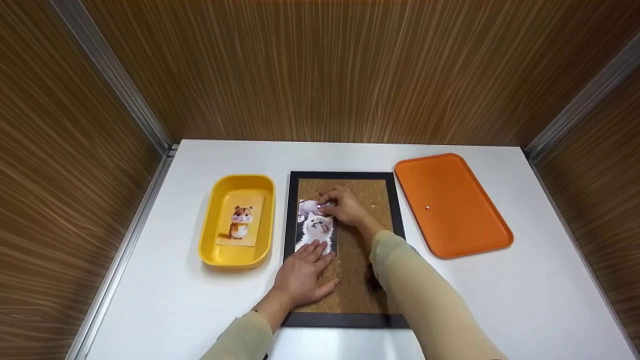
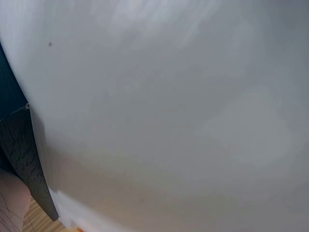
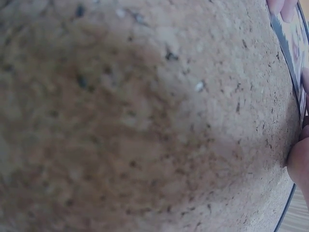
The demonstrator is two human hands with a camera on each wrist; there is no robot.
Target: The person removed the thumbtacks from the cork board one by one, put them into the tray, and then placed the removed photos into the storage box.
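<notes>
Pinning appears underway: my left hand [image 1: 302, 275], spread, steadies the photo [image 1: 318, 229]; my right hand [image 1: 344, 206], apparently pinching a pin [image 1: 319, 206], should press.

No legible text or labels

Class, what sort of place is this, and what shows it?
Probably an enclosed workstation: a white table with wood-grain panels on three sides and a framed corkboard on it.
</notes>
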